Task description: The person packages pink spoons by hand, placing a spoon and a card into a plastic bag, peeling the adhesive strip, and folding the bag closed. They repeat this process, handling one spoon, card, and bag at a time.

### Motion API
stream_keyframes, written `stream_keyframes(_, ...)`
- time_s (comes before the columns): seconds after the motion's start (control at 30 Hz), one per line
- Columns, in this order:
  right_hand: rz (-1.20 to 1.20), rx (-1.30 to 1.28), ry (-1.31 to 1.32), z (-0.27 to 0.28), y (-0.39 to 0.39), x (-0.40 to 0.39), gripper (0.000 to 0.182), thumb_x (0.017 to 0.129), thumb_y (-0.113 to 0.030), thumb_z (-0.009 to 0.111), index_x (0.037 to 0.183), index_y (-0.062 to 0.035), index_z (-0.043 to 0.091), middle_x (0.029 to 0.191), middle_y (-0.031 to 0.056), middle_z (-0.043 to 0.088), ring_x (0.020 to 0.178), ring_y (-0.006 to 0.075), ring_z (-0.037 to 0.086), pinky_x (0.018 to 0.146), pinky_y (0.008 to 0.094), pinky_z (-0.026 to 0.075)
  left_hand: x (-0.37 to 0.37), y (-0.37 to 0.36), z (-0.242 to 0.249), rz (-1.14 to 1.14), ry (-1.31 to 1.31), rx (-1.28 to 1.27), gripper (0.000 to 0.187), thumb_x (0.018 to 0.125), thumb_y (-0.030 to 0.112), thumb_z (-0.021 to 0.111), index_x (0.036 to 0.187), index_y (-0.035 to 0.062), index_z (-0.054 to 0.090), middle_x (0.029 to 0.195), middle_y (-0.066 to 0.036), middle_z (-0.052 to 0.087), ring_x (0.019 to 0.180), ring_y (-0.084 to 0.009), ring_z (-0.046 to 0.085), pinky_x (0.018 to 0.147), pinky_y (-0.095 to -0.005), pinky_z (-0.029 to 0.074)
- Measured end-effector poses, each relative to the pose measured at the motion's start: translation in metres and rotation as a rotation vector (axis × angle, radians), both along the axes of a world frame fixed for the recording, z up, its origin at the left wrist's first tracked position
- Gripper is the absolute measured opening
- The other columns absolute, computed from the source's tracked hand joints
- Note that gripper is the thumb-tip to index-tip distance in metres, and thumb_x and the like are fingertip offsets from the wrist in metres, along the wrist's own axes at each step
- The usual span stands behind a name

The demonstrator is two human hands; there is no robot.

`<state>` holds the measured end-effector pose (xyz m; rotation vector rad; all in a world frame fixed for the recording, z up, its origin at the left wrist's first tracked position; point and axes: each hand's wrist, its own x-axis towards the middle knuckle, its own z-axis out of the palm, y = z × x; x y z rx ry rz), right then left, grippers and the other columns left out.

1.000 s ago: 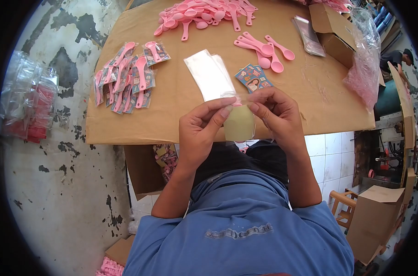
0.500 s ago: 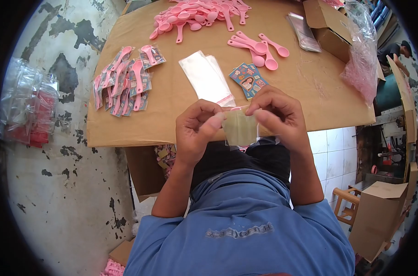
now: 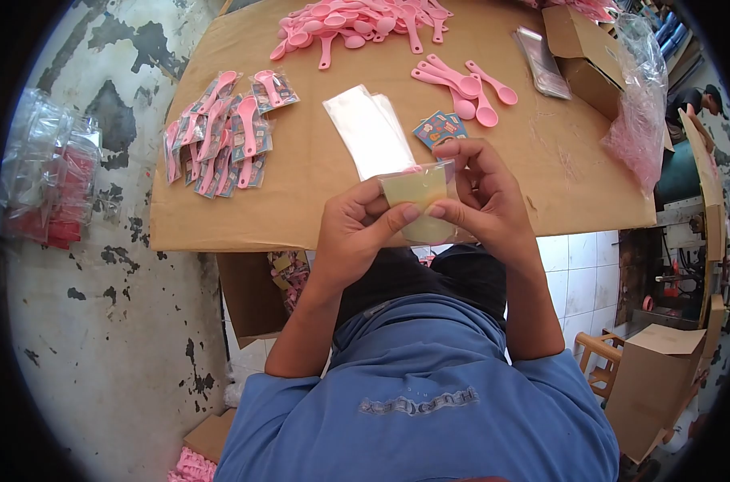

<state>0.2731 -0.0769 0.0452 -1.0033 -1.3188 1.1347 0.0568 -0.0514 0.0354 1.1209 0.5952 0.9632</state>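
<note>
A clear plastic bag with a pale yellow-green card inside is held between my two hands over the table's near edge. My left hand pinches its left side, thumb pressed on the face. My right hand grips the right side with the thumb low on the face and the fingers bent behind. A sliver of pink shows at the bag's top; what it belongs to is hidden. Just beyond lie a stack of clear bags and blue printed cards, partly covered by my right hand.
Packed pink spoons lie in a pile on the left of the brown-covered table. A heap of loose pink spoons is at the back, with several more nearer. A cardboard box and plastic wrap stand right.
Both thumbs have moved from the bag's upper edge down onto its face, closer together. The bag has risen slightly and more of its face shows. The view has shifted a little.
</note>
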Motion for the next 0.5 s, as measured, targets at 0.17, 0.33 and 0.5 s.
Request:
stream_keyframes(0.17, -0.051, -0.064, -0.214, 0.003, -0.004, 0.012, 0.045, 0.087, -0.013, 0.087, 0.126, -0.0056, 0.066, 0.097, -0.0052, 0.058, 0.063, 0.0005, 0.03, 0.058, 0.0191, 0.027, -0.027, 0.012, 0.0, 0.22, -0.065, 0.186, 0.042, 0.098, -0.002, 0.071, 0.139, -0.0063, 0.06, 0.127, -0.016, 0.072, 0.115, -0.0171, 0.069, 0.098, -0.0308, 0.058)
stream_keyframes(0.33, -0.217, -0.006, -0.247, -0.004, -0.007, 0.025, 0.028, 0.091, -0.014, 0.083, 0.114, -0.0031, 0.071, 0.09, -0.0037, 0.059, 0.061, 0.0014, 0.029, 0.056, 0.0206, 0.027, -0.078, 0.056, 0.03, 0.688, 0.324, 0.709, 0.035, 0.098, -0.01, 0.063, 0.132, -0.0022, 0.064, 0.131, -0.015, 0.07, 0.121, -0.0194, 0.067, 0.098, -0.031, 0.058)
stream_keyframes(0.5, -0.426, 0.116, -0.58, 0.001, -0.004, 0.025, 0.018, 0.092, -0.013, 0.079, 0.107, -0.0032, 0.074, 0.091, 0.0049, 0.064, 0.067, 0.0125, 0.053, 0.06, 0.0287, 0.04, -0.105, 0.092, 0.041, 0.82, 0.301, 0.601, 0.04, 0.096, -0.014, 0.05, 0.132, -0.0018, 0.062, 0.138, -0.016, 0.066, 0.137, -0.022, 0.057, 0.11, -0.0321, 0.049)
